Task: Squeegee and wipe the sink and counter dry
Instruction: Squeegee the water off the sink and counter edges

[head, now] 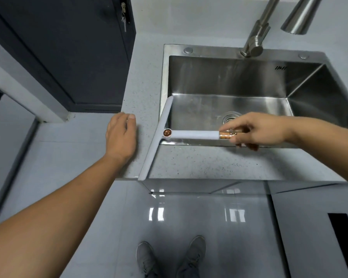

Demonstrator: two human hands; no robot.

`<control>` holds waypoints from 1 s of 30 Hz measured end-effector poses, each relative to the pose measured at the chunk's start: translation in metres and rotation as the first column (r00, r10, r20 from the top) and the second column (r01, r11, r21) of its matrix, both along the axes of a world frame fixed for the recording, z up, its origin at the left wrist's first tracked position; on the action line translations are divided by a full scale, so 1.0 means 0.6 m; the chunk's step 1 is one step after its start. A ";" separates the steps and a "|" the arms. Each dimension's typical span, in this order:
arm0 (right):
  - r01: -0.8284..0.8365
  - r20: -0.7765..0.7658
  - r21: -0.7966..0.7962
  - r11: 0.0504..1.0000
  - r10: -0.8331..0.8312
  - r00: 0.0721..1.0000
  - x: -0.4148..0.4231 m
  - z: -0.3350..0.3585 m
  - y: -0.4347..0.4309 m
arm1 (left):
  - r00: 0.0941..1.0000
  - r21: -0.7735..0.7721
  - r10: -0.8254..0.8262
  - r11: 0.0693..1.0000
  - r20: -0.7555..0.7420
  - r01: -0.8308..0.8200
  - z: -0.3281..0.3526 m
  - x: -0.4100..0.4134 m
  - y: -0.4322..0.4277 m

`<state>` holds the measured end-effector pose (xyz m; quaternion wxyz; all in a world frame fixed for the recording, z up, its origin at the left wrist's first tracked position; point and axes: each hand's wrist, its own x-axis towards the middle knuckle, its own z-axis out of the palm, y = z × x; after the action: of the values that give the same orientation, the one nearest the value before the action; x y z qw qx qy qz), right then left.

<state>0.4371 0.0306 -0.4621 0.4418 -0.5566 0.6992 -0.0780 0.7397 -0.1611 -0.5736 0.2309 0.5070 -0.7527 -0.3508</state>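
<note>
Pinching the squeegee (159,135) handle, right hand (255,130) over the sink (249,81), left hand (121,135) flat, empty on counter (209,163)

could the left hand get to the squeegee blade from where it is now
Probably yes. The left hand rests flat on the counter, just beside the squeegee blade, and nothing lies between them. The right hand holds only the handle's far end, so the blade is free.
</note>
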 end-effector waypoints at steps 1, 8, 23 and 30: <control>0.004 0.037 0.052 0.999 -0.006 0.999 0.005 -0.002 -0.005 | 1.000 -0.005 -0.010 1.000 0.014 0.010 -0.001 0.000 0.001; 0.049 0.029 0.078 0.996 -0.052 0.998 0.013 -0.016 -0.001 | 0.979 -0.166 -0.111 0.976 0.170 0.139 -0.013 -0.006 0.018; 0.134 -0.165 0.133 0.982 -0.112 0.980 -0.284 0.013 0.166 | 0.930 -0.256 -0.118 0.942 0.348 0.216 -0.008 -0.159 0.135; -0.067 -0.228 -0.017 0.998 0.062 0.972 -0.292 0.015 0.169 | 0.954 -0.235 -0.030 0.966 0.297 0.103 -0.016 -0.210 0.167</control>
<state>0.2619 0.1321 -0.4532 0.3540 -0.5898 0.7257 -0.0080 0.6136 -0.0609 -0.5830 0.1670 0.4945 -0.8331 -0.1831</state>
